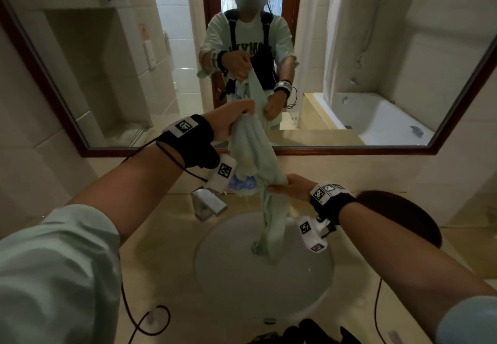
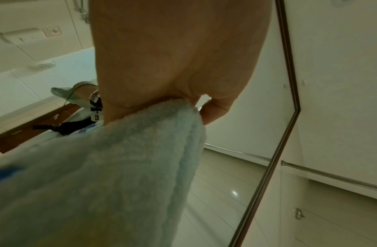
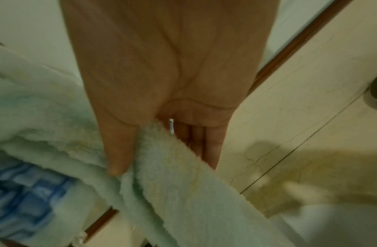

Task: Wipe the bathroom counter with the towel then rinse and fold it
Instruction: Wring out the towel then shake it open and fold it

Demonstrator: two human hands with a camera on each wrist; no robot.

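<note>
Holding a pale green towel (image 1: 254, 155) up over the round white sink (image 1: 228, 271), one hand high, one low.

Letters on the shirt in the mirror (image 1: 376, 75) are cut off by the hands and cannot be read; the wrist bands carry black-and-white square codes. The left hand (image 1: 236, 118) is raised near the mirror, fingers curled round the towel's bunched top. The right hand (image 1: 289, 186), lower and level, pinches a fold between thumb and straight fingers. The terry cloth is fluffy, with a blue patch, and its twisted tail hangs into the basin beside the angular chrome faucet (image 1: 208, 204). The counter (image 1: 161, 249) is glossy beige stone.
</note>
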